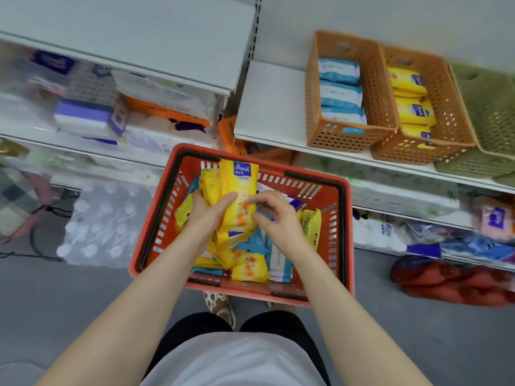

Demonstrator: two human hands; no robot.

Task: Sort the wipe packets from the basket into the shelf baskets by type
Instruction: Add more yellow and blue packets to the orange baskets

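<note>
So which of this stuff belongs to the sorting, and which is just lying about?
Job: red basket, yellow packets in left hand, right hand, blue-packet orange basket, yellow-packet orange basket, green basket.
Lying about: water bottles, tissue packs, red bundle on floor.

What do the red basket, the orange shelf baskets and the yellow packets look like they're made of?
Red basket: likely rigid moulded plastic, slotted walls. Orange shelf baskets: likely plastic too, punched with round holes. Yellow packets: probably thin glossy film, creased and printed.
</note>
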